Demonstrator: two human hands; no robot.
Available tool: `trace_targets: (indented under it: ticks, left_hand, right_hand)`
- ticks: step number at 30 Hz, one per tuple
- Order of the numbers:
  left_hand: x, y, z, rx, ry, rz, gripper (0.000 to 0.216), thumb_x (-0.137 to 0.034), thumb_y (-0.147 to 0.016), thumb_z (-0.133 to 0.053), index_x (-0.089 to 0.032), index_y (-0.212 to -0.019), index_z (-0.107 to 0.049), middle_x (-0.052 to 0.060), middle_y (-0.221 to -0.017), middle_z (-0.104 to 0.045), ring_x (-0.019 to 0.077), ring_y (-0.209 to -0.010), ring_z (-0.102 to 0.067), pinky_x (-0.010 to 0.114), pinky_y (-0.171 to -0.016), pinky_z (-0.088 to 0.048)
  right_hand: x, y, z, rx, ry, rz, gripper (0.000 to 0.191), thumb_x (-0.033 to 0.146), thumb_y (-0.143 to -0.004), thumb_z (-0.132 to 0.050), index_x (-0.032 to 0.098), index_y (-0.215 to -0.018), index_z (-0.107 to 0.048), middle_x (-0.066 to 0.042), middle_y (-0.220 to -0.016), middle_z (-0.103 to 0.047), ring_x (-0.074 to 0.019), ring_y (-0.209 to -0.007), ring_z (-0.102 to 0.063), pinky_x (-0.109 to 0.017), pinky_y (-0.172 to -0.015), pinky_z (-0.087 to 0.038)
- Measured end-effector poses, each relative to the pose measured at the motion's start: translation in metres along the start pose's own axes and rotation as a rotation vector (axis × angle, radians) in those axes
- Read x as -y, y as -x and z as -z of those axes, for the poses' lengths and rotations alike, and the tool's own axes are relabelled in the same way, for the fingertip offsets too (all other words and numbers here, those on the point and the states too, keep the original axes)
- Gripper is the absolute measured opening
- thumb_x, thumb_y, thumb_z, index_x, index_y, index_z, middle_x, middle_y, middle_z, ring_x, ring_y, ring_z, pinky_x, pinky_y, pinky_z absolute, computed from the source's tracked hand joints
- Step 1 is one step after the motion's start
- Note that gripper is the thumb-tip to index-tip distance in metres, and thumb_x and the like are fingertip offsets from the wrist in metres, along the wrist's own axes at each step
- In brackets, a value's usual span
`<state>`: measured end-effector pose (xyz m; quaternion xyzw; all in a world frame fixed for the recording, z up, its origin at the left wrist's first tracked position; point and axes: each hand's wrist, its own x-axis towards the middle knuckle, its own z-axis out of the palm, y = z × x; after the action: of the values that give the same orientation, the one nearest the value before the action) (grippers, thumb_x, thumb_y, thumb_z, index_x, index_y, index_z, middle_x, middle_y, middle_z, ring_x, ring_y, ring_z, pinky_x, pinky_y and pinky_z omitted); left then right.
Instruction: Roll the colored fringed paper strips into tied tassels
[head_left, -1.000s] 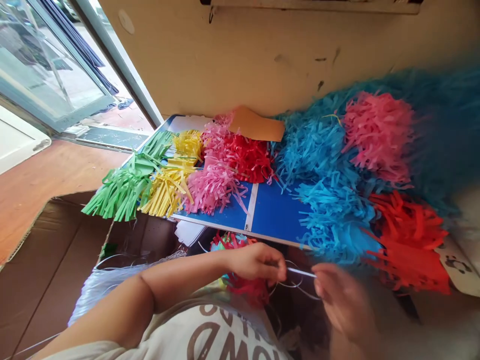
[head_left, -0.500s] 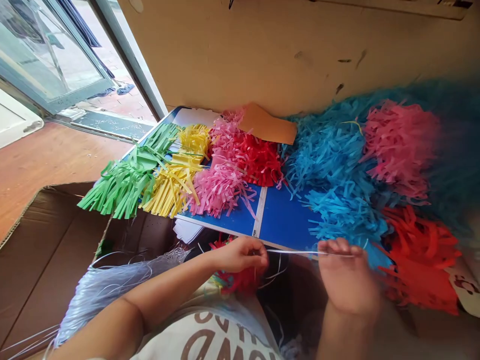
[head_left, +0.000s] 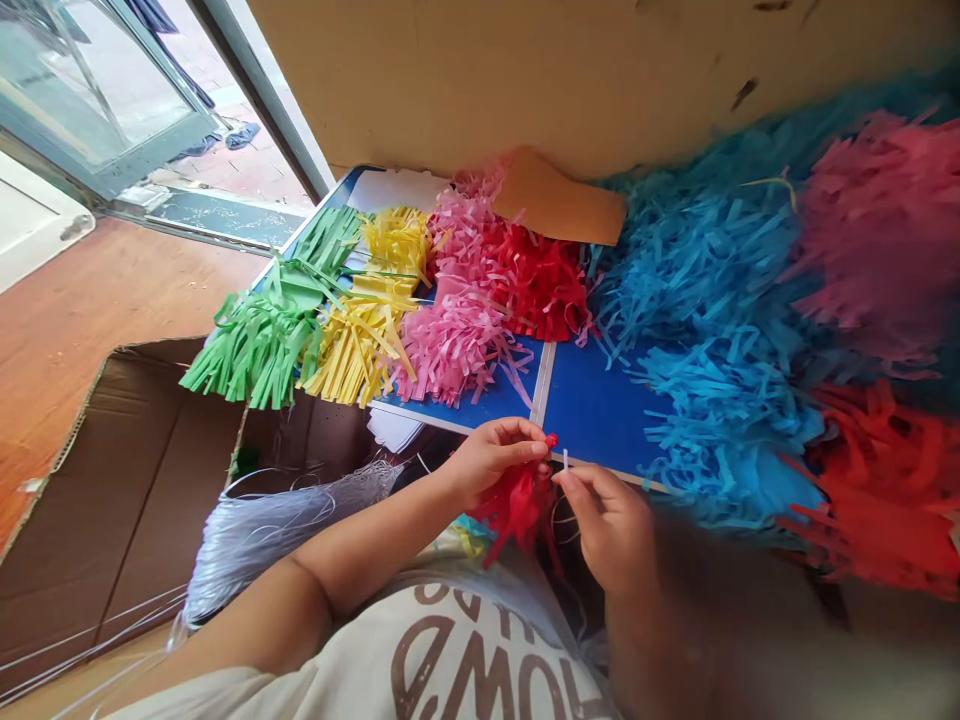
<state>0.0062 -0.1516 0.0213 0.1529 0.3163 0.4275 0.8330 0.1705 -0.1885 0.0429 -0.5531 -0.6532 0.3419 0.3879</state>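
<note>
My left hand (head_left: 504,458) pinches the twisted top of a red paper tassel (head_left: 519,508), whose strips hang down in front of my shirt. Close beside it, my right hand (head_left: 611,525) is closed on a thin white string (head_left: 565,461), with a short end standing up above the thumb. Some yellow and light-blue strips show below the red tassel. On the blue table (head_left: 592,400) ahead lie fringed paper bundles: green (head_left: 259,340), yellow (head_left: 360,340), pink (head_left: 461,335) and red (head_left: 544,285).
A heap of blue fringe (head_left: 697,290) covers the table's right side, with a pink bunch (head_left: 877,240) and an orange-red bunch (head_left: 892,490) by it. At left, a hank of white string (head_left: 262,535) lies by an open cardboard box (head_left: 142,470). An orange sheet (head_left: 562,200) rests near the wall.
My right hand has come left, close to my left hand; the string stretched between them is no longer taut. The red tassel has risen into clearer view. The camera has shifted slightly.
</note>
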Motion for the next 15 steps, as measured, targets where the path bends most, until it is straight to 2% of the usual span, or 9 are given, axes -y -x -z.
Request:
trace_targets:
  ticks: [5, 9, 15]
  left_hand:
    - [-0.0024, 0.0003, -0.0031, 0.029, -0.077, 0.032, 0.036, -0.027, -0.06, -0.09, -0.01, -0.079, -0.065, 0.002, -0.066, -0.067, 0.0103, -0.058, -0.062, 0.023, -0.062, -0.052]
    - [-0.001, 0.0001, -0.0032, 0.034, -0.127, 0.009, 0.038, -0.03, -0.061, -0.09, -0.01, -0.079, -0.064, 0.002, -0.064, -0.067, 0.0108, -0.057, -0.062, 0.024, -0.062, -0.052]
    - [0.0009, 0.002, -0.0038, 0.028, -0.149, 0.0, 0.037, -0.03, -0.062, -0.089, -0.01, -0.08, -0.064, 0.002, -0.063, -0.067, 0.011, -0.057, -0.062, 0.024, -0.061, -0.052]
  right_hand:
    - [-0.0009, -0.0007, 0.0025, 0.07, -0.015, -0.049, 0.029, 0.037, -0.093, -0.055, 0.02, -0.074, -0.067, -0.001, -0.07, -0.068, -0.0134, -0.064, -0.061, -0.022, -0.057, -0.043]
    - [0.0006, 0.0001, 0.0028, 0.068, -0.034, -0.116, 0.034, 0.041, -0.092, -0.054, 0.019, -0.067, -0.063, 0.0, -0.061, -0.062, -0.0125, -0.056, -0.054, -0.023, -0.053, -0.039]
    - [-0.0003, 0.0031, 0.0054, 0.069, -0.051, -0.106, 0.033, 0.04, -0.091, -0.054, 0.019, -0.066, -0.062, 0.001, -0.06, -0.06, -0.0121, -0.057, -0.052, -0.023, -0.055, -0.04]
